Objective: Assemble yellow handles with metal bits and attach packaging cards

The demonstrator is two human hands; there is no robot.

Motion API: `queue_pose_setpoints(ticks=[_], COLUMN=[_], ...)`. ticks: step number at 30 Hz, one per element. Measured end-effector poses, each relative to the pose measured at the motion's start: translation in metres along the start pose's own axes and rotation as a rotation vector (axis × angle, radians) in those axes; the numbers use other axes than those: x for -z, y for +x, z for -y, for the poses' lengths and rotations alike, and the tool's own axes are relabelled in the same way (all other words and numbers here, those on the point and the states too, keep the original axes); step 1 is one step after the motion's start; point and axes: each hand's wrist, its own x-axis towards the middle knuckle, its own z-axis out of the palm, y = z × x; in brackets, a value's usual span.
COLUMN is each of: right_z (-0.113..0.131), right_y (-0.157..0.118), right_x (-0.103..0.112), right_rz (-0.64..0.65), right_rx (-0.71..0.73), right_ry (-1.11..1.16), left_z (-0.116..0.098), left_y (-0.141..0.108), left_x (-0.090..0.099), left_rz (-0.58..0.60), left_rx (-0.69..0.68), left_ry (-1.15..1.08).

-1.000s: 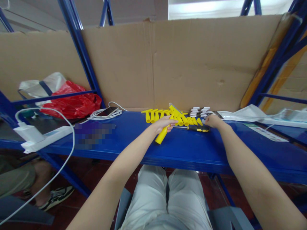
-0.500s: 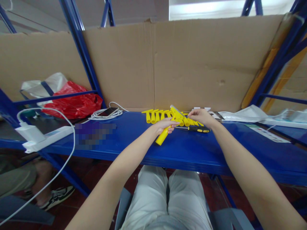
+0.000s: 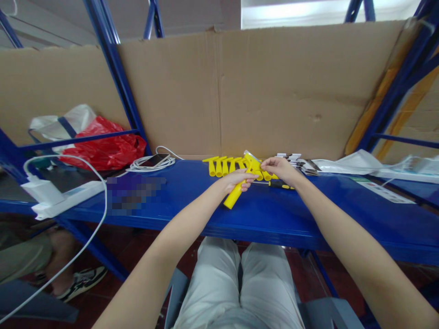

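Note:
My left hand (image 3: 239, 180) is wrapped round the handle of a yellow scraper (image 3: 233, 195), whose wide head with a pale metal edge tilts up and away to the left. Close to the right side of that head is my right hand (image 3: 279, 168), its thumb and fingertips pinched together. Whatever it holds, if anything, is too small to make out. Under the right hand lies a screwdriver (image 3: 281, 184) with a black and yellow handle, partly hidden. A row of several more yellow scrapers (image 3: 218, 167) stretches behind both hands along the cardboard.
Packs of small flat pieces (image 3: 307, 166) lie right of my right hand, beside white plastic wrapping (image 3: 356, 162) and a printed sheet (image 3: 384, 190). To the left are a phone with a coiled white cable (image 3: 151, 163), a red bag (image 3: 106, 145) and a power strip (image 3: 75, 197).
My right hand has moved a little left, closer to the scraper's head, uncovering the packs behind it and covering more of the screwdriver. The left hand keeps its hold, almost still.

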Motion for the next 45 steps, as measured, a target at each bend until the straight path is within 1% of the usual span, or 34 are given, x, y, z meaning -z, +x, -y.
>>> queue_pose_setpoints(ticks=[6,12,17,21,27,33,36,40,45], right_z=[-0.007,-0.012,-0.011,-0.007,-0.004,-0.005,-0.005,-0.006,-0.008], right_y=[0.002,0.004,0.003,0.0,-0.002,-0.002,-0.002,-0.001,0.001], right_x=[-0.001,-0.006,-0.008,-0.009,-0.011,-0.011,-0.011,-0.01,-0.008], right_rz=[-0.01,-0.073,-0.075,-0.092,-0.093,-0.088,-0.1,-0.074,-0.032], right_rx=[0.088,0.143,0.162,0.171,0.195,0.187,0.181,0.166,0.151], right_ry=[-0.055,-0.255,-0.405,-0.47,-0.465,-0.451,-0.406,-0.317,-0.289], left_z=[0.001,0.002,0.001,0.001,0.001,0.001,0.001,0.001,0.0], left_y=[0.001,0.002,0.002,0.002,0.002,0.003,0.003,0.001,-0.001], left_x=[0.001,0.0,-0.001,-0.001,0.0,0.001,0.001,0.0,-0.001], left_rz=[0.0,-0.023,-0.023,-0.026,-0.015,-0.013,-0.021,-0.037,-0.039], left_rx=[0.013,0.035,0.054,0.056,0.04,0.047,0.04,0.03,0.026], left_ry=[-0.021,-0.017,-0.016,-0.015,-0.016,-0.018,-0.024,-0.03,-0.022])
